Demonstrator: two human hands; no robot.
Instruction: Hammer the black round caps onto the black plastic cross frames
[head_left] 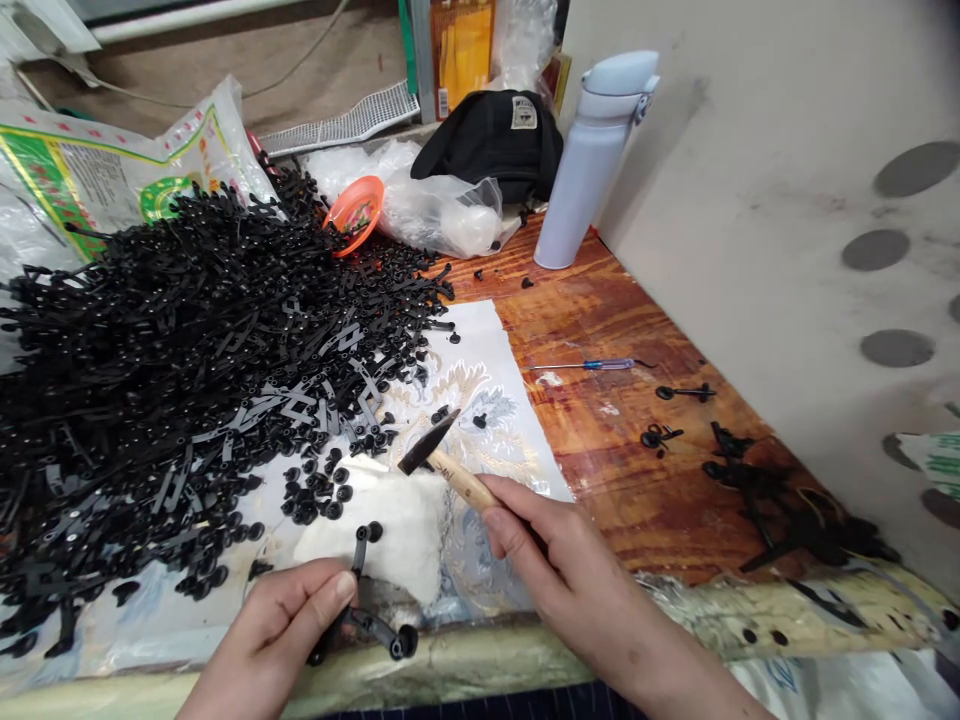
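Observation:
My left hand (281,625) is closed on a black plastic strap piece (367,610) with round button ends, held just above the table's near edge. My right hand (559,570) grips the wooden handle of a small hammer (442,455); its dark metal head points up and left over a white patterned sheet (495,400). A white pad (397,535) lies between the two hands. Loose black round caps (319,490) sit just beyond the pad.
A large heap of black plastic strips (165,360) covers the left of the wooden table (622,420). At the back stand an orange bowl (354,212), clear bags, a black cap (491,140) and a pale bottle (592,160). A blue screwdriver (592,365) and assembled pieces (757,490) lie right, beside a pale wall.

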